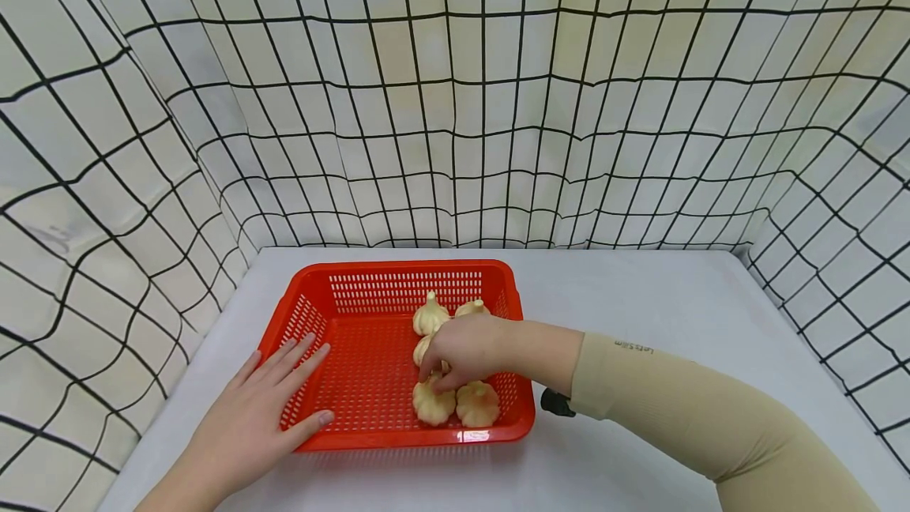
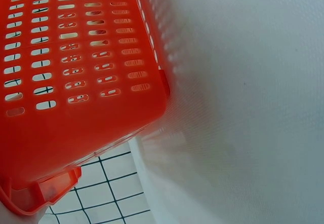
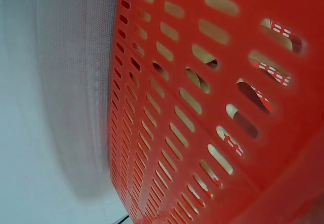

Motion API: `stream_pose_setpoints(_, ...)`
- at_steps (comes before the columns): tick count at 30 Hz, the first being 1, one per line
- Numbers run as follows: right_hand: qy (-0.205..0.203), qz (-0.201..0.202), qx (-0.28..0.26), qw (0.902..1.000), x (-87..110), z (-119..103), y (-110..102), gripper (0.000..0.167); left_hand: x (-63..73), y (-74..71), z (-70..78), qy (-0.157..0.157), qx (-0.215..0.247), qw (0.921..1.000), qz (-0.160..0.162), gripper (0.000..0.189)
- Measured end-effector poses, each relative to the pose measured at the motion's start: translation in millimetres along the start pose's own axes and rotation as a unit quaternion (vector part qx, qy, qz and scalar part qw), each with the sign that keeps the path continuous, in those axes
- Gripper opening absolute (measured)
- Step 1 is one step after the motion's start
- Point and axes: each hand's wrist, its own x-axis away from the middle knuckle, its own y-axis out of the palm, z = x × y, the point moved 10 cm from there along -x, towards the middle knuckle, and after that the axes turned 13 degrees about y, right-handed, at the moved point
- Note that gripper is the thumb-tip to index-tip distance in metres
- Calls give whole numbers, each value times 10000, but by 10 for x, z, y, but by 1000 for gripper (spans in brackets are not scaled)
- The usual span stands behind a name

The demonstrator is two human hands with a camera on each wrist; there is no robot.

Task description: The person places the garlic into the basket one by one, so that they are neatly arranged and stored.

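A red plastic basket (image 1: 370,441) with slotted walls stands on the white table. In its right half sit several garlic bulbs: a front-left garlic bulb (image 1: 434,406), a front-right one (image 1: 478,404) and others behind. My right hand (image 1: 469,350) reaches in over the right side, thumb and fingers curled at the top of the front-left bulb, seeming to pinch it. Across the left rim lies my left hand (image 1: 259,409), fingers straight and spread. Both wrist views show mostly the basket's outer wall (image 2: 76,117), and through the slots (image 3: 190,100) pale shapes appear.
White table surface (image 1: 640,291) extends right of the basket. A black net (image 1: 483,133) hangs before white walls at the back and both sides. A small black object (image 1: 557,403) shows beneath my right wrist, beside the beige sleeve (image 1: 682,401).
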Motion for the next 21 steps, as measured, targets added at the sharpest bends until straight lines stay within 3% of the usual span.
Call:
stream_pose_setpoints(10, 67, 173, -240, 9995, 51, 51, -146, 25, 4, 3, -11, -91, 108, 9999, -70, 84)
stream_pose_setpoints(21, 89, 535, -775, 9955, 193, 227, -373, 29, -2, -18, 14, 16, 4, 10000, -12, 83)
